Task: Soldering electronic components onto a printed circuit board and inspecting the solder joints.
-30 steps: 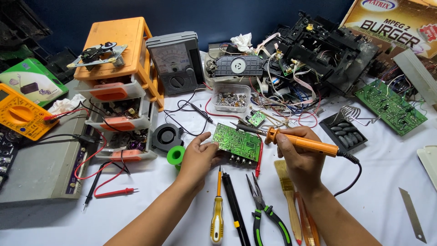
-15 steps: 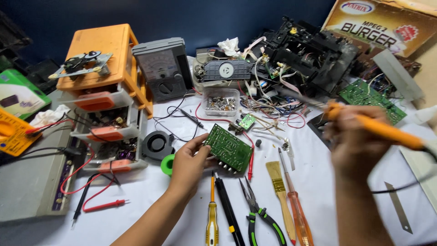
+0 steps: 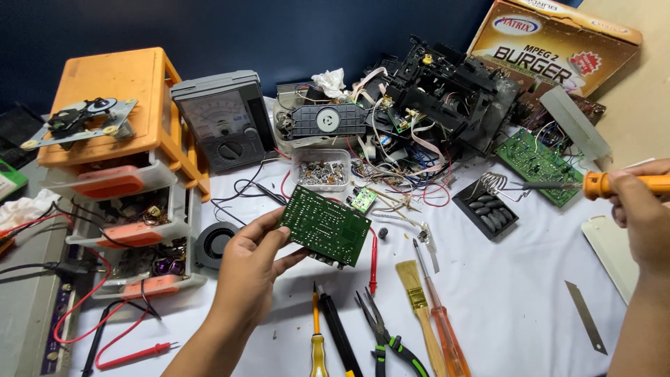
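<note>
My left hand point(image 3: 246, 269) holds a green circuit board point(image 3: 325, 225) lifted above the white table, tilted with its solder side up. My right hand point(image 3: 645, 213) is at the far right and grips the orange handle of a soldering iron point(image 3: 606, 184). The iron's tip points left at the coiled wire holder of a black stand point(image 3: 488, 207). The two hands are far apart.
Screwdrivers point(image 3: 317, 342), pliers point(image 3: 385, 336) and a brush point(image 3: 420, 307) lie in front. An orange drawer unit point(image 3: 122, 132) and an analogue meter point(image 3: 223, 122) stand at left. A dismantled black chassis point(image 3: 453, 98), a cardboard box point(image 3: 558, 49), another green board point(image 3: 537, 162) and a blade point(image 3: 585, 315) lie around.
My right hand carried the soldering iron away from the board to the right, its tip now at the stand. My left hand raised the board and tilted it up.
</note>
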